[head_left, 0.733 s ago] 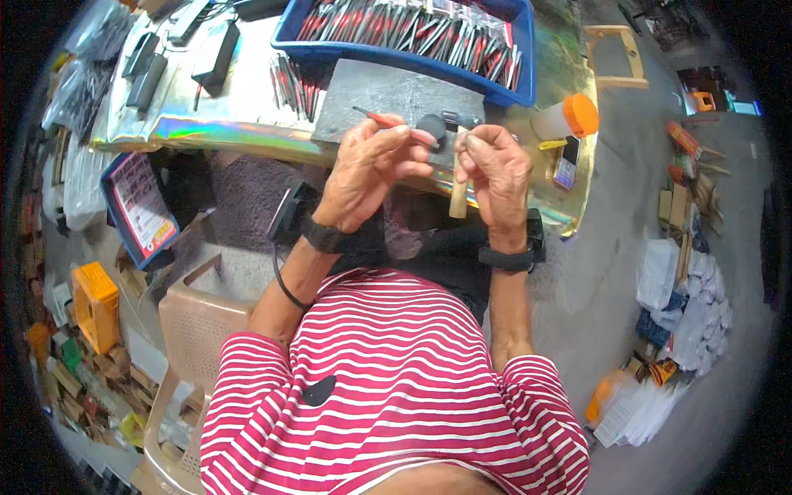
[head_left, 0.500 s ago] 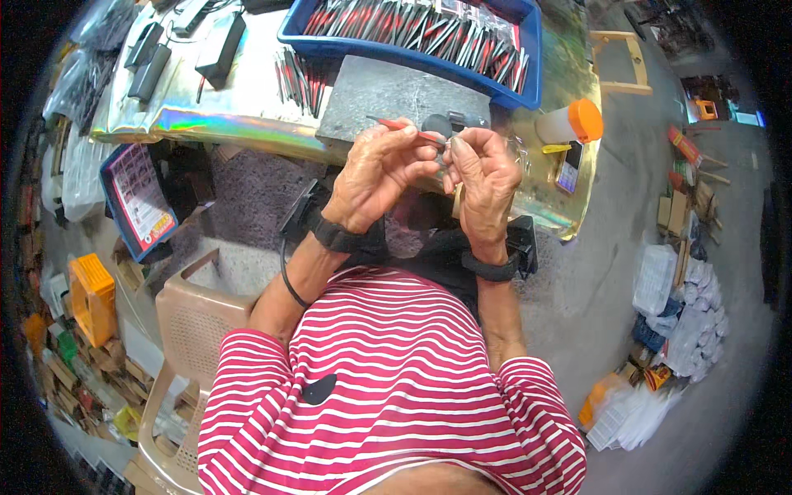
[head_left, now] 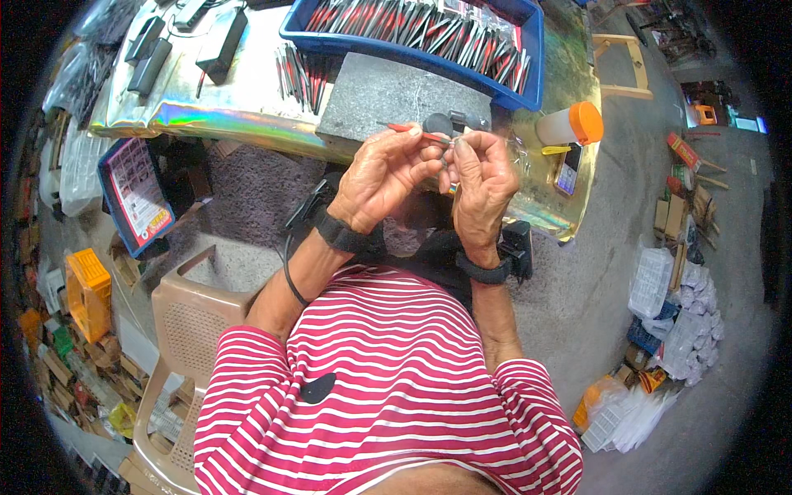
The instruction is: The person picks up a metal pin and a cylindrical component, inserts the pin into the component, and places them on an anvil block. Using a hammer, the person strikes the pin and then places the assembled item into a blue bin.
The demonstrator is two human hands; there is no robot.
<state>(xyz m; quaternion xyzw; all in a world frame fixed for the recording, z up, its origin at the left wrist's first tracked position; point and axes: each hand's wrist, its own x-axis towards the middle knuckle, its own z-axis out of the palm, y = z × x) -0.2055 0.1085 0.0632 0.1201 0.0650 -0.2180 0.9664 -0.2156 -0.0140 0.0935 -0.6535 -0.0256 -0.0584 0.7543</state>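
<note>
My left hand (head_left: 381, 177) is closed in a pinch around a slim red pen-like tool (head_left: 403, 127) with a dark, thin tip pointing left. At the tool's other end, my right hand (head_left: 485, 177) has thumb and fingers pinched together; what lies between them is too small to make out. Both hands are close together over the near edge of a grey stone slab (head_left: 363, 99). Just beyond the fingertips, a small black device with a round part (head_left: 439, 124) rests at the slab's edge.
A blue bin (head_left: 532, 91) full of similar red, black and silver tools stands behind the slab. A bundle of them (head_left: 299, 78) lies left of it. An orange-lidded jar (head_left: 569, 124) is at right, black boxes (head_left: 221, 45) at far left. A plastic chair (head_left: 190, 318) stands beside me.
The red tool has shifted slightly right and down in my left fingers. Both hands stay pinched together in nearly the same place.
</note>
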